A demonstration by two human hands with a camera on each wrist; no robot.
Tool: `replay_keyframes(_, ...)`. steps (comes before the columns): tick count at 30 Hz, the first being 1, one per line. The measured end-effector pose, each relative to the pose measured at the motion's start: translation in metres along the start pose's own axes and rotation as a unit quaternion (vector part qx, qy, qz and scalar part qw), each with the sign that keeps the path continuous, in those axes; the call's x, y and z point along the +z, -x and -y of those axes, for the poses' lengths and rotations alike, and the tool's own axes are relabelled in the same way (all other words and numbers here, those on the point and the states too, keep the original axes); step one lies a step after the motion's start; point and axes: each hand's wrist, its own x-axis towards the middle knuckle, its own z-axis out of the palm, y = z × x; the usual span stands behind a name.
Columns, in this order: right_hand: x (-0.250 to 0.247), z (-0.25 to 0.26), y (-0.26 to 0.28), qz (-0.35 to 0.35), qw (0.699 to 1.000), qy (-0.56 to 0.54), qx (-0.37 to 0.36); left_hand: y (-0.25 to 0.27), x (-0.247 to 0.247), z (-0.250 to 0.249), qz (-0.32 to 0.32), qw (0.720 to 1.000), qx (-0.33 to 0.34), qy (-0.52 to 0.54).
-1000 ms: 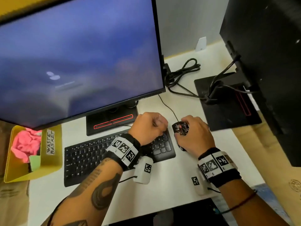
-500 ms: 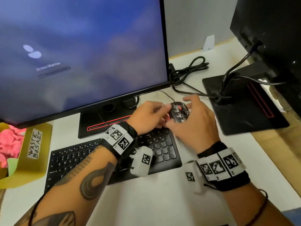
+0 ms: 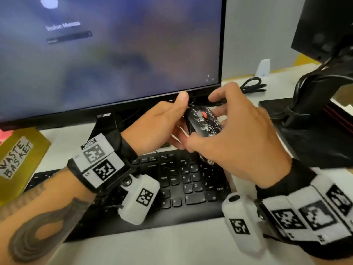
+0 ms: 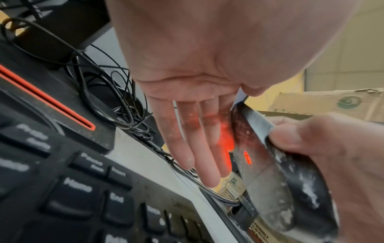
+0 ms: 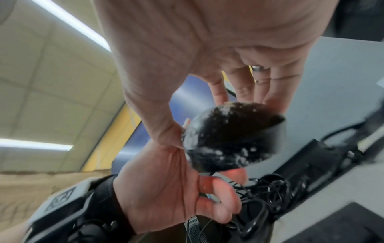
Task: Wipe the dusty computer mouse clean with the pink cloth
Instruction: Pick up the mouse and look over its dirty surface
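Mouse [image 3: 203,121] lifted above counter's keyboard [image 3: 177,180], still dusty, pinched between both hands. Cloth not in hand. Next: fetch it, wipe.

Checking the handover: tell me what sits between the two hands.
The dusty mouse, held between left hand and right hand, above the keyboard; clearest in the head view.

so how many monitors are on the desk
2. One lit monitor stands behind the keyboard; a second monitor is at the right edge, seen from its dark back. More may lie outside the view.
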Motion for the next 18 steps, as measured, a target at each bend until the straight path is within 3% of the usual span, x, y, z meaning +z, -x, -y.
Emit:
replay_keyframes(11, 0.011, 0.033, -0.01, -0.075, 0.994, -0.001, -0.077, 0.036, -0.003, -0.032, -0.156, 0.988, -0.003, 0.016)
replay_keyframes(18, 0.029, 0.073, -0.017, -0.109, 0.984, -0.051, -0.128, 0.058, -0.026, -0.026, -0.2, 0.962, -0.037, 0.182)
